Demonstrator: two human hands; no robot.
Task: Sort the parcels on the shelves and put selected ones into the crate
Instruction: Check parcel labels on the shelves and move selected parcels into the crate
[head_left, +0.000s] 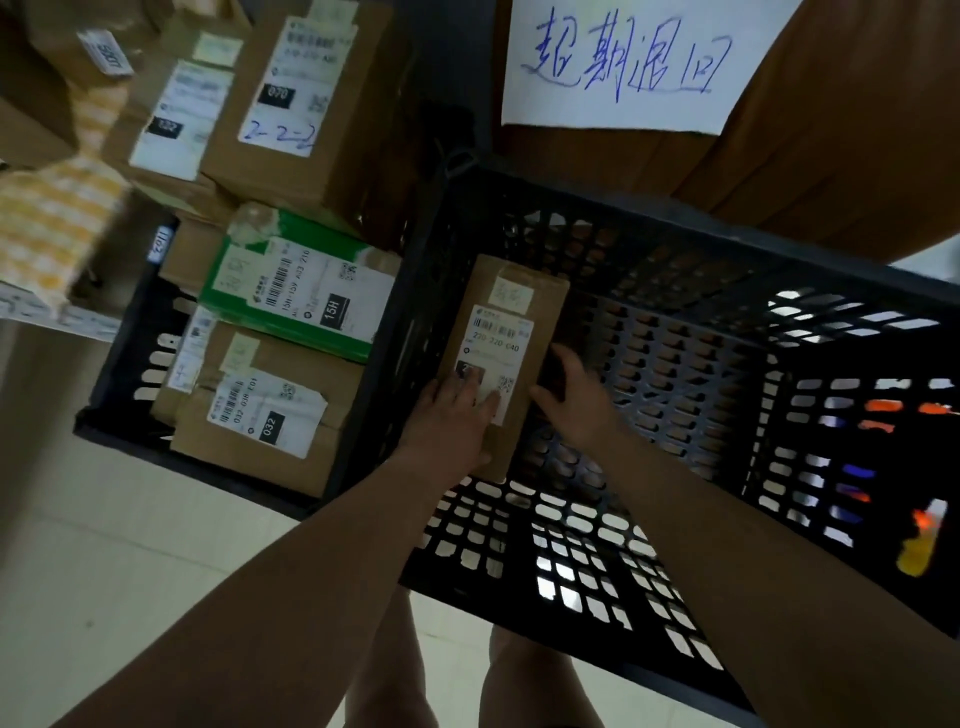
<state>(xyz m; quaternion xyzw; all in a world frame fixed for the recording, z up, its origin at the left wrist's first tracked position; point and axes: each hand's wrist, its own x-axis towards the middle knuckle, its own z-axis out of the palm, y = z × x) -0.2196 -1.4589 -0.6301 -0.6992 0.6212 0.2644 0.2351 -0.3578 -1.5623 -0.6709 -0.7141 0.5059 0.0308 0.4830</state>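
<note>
A brown parcel (511, 306) with a white label lies inside the black plastic crate (675, 223) on the right, against its left wall. My left hand (452, 421) holds the parcel's near end, with the fingers spread over the label and the thumb at the near edge. My right hand (576, 400) grips the parcel's right edge between thumb and fingers. The rest of this crate's slotted floor is bare.
A second black crate (130, 374) on the left holds a green parcel (291, 296) and a brown parcel marked 032 (270, 410). More brown boxes (296, 104) are stacked behind it. A handwritten paper sign (623, 62) hangs on a big carton. A yellow checked parcel (47, 228) sits at far left.
</note>
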